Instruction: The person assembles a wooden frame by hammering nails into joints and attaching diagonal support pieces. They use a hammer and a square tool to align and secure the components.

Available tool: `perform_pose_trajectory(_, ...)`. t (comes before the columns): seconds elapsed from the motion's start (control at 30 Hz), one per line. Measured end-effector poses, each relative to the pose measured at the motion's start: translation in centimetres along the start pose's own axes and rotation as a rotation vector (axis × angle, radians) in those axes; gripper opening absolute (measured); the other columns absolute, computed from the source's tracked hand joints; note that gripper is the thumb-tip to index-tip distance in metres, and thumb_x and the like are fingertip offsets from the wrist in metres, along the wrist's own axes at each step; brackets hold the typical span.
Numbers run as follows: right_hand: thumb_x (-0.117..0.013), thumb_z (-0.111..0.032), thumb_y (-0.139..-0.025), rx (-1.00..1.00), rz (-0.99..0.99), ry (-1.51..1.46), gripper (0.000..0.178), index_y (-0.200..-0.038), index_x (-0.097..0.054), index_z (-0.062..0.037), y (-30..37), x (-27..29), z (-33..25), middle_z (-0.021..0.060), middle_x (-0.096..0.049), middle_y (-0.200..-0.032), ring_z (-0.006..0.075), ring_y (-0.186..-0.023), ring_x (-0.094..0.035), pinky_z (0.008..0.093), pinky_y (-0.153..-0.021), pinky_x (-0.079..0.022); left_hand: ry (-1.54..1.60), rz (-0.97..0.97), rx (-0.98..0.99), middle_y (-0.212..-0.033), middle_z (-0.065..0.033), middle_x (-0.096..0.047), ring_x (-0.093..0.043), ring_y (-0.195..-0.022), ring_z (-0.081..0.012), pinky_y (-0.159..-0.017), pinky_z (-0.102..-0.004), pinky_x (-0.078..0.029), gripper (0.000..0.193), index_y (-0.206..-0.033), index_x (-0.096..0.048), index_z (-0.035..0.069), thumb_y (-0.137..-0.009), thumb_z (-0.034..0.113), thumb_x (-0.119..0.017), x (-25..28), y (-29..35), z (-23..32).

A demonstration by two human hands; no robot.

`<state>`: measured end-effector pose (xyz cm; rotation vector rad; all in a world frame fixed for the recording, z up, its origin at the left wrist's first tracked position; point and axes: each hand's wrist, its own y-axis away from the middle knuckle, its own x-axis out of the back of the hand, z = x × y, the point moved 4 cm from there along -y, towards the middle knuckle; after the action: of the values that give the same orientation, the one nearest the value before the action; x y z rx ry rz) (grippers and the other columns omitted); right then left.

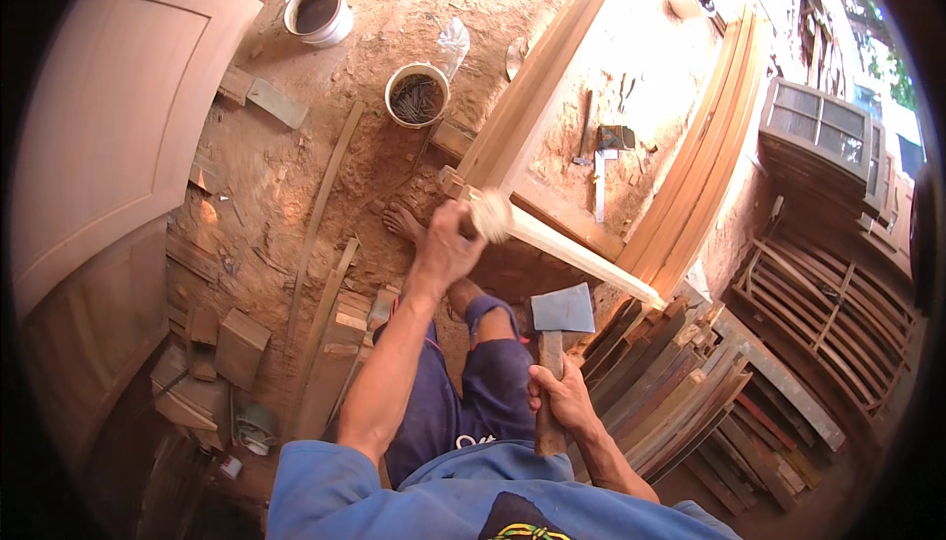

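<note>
My left hand point(448, 247) is closed on a small pale wooden block point(491, 215), blurred by motion, beside the near end of a thick door-frame beam point(532, 77). Its exact shape is smeared. A pale crosspiece point(581, 247) runs from there to the right, joining a second long grooved beam point(700, 161). In front of my body, my right hand point(565, 394) grips a hatchet by its wooden handle point(550, 422). The hatchet's blue-grey head point(563, 309) points away from me, just short of the crosspiece and apart from it.
A bucket of nails point(416, 97) and a white bucket point(318, 16) stand on the dirt floor. Inside the frame lie a square point(599, 185) and a hammer-like tool point(584, 126). Stacked boards point(670, 382) crowd the right; a panelled door point(108, 97) leans at left.
</note>
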<state>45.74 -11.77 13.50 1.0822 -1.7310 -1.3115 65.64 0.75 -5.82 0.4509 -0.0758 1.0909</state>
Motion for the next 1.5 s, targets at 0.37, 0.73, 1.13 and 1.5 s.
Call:
perform_pose_trajectory(0.37, -0.064, -0.016, -0.098, -0.090, 0.162, -0.287, 0.022, -0.106, -0.047, -0.0049, -1.3, 5.1, 6.3, 0.0049, -0.055, -0.070, 0.0151, -0.053, -0.056, 0.0314, -0.049, -0.050, -0.118, -0.232, -0.249, -0.118, -0.0184, -0.064, -0.058, -0.116, -0.0442, -0.114, -0.0498, -0.042, 0.053, -0.107, -0.059, 0.002, -0.058, -0.009, -0.077, -10.8, 2.9, 0.4)
perform_pose_trajectory(0.73, -0.064, -0.014, -0.098, -0.109, 0.278, -0.355, 0.023, -0.112, -0.050, -0.0034, -0.9, -0.3, 3.7, 0.0054, -0.056, -0.069, 0.0152, -0.053, -0.057, 0.0312, -0.050, -0.051, -0.030, -0.293, -0.244, -0.109, -0.0162, -0.064, -0.059, -0.112, -0.0446, -0.110, -0.0496, -0.046, 0.046, -0.104, -0.059, 0.002, -0.062, -0.005, -0.076, -10.6, -0.2, -3.2)
perform_pose_trajectory(1.13, -0.066, -0.014, -0.097, 0.267, 0.432, 0.006, 0.031, -0.115, -0.044, -0.0020, 0.0, -4.4, 0.3, 0.0073, -0.060, -0.078, 0.0156, -0.061, -0.062, 0.0295, -0.056, -0.053, 0.049, -0.425, -0.273, -0.107, -0.0144, -0.062, -0.062, -0.102, -0.0409, -0.090, -0.0454, -0.054, 0.043, -0.104, -0.059, 0.005, -0.065, -0.002, -0.076, -9.1, -2.9, -4.2)
perform_pose_trajectory(1.5, -0.069, -0.015, -0.093, 0.424, 0.657, 0.479, 0.035, -0.115, -0.056, 0.0089, -7.8, -5.7, -1.7, 0.0236, -0.070, -0.081, 0.0309, -0.071, -0.071, 0.0390, -0.067, -0.055, -0.114, -0.487, -0.223, -0.104, -0.0147, -0.066, -0.063, -0.109, -0.0363, -0.091, -0.0450, -0.057, 0.033, -0.104, -0.064, 0.003, -0.073, -0.004, -0.070, -10.0, -3.6, -4.1)
